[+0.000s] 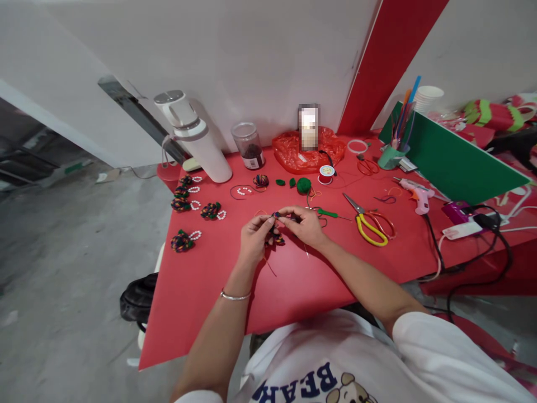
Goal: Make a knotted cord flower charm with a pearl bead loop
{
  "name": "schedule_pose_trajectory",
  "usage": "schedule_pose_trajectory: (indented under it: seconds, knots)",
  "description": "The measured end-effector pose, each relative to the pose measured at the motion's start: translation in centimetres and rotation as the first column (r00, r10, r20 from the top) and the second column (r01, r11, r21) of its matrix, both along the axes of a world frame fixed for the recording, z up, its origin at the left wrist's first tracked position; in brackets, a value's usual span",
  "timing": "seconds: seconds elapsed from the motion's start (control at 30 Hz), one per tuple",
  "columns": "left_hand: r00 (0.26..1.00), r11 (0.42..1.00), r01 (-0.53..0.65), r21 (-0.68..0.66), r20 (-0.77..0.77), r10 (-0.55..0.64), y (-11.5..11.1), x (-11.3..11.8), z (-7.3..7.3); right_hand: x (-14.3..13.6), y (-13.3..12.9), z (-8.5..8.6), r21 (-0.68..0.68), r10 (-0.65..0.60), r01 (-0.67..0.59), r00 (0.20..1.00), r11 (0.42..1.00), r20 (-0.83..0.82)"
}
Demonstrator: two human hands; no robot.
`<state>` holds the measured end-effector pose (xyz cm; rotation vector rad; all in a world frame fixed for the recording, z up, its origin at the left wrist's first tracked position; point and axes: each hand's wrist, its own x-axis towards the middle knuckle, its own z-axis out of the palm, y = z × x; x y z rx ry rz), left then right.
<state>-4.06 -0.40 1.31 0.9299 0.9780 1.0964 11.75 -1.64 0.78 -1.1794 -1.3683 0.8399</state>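
My left hand (254,238) and my right hand (305,225) meet over the middle of the red table. Between them they pinch a dark multicoloured yarn piece (277,239), partly covered by my fingers. A loose thread hangs below it, and a thin needle-like strand shows under my right hand. Just beyond my right hand lies a green-handled crochet hook (328,213). A green yarn ball (304,185), two small green leaf pieces (280,182) and a multicoloured yarn ball (260,181) rest farther back. Finished-looking yarn flowers with white bead loops (182,240) lie at the left.
Yellow-handled scissors (371,230), a pink glue gun (417,195) and a power strip (464,228) with cables are on the right. At the back stand a white flask (205,148), a clear jar (248,146), a red plastic bag (289,151) and a pen cup (390,157).
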Motion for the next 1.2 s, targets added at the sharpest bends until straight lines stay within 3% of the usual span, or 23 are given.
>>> schedule_pose_trajectory:
  seconds: [0.3, 0.53, 0.9, 1.2]
  knots:
    - [1.000, 1.000, -0.006, 0.008, -0.023, 0.006, 0.06, -0.25, -0.20, 0.04, -0.21, 0.33, 0.075, 0.034, -0.041, 0.995, 0.996, 0.096]
    - [0.999, 0.999, -0.048, 0.008, 0.005, 0.048, 0.18, -0.18, -0.04, -0.08, -0.22, 0.26, -0.011, 0.065, -0.065, 0.998, 0.998, -0.028]
    - [0.995, 0.999, 0.009, -0.049, -0.100, -0.014, -0.24, 0.08, 0.31, -0.02, -0.54, 0.78, 0.084, -0.086, 0.076, 0.988, 0.994, 0.127]
    - [0.996, 1.000, 0.027, 0.004, -0.087, -0.027, -0.25, -0.25, 0.34, 0.62, -0.45, 0.25, 0.236, 0.010, -0.086, 0.952, 0.968, 0.305]
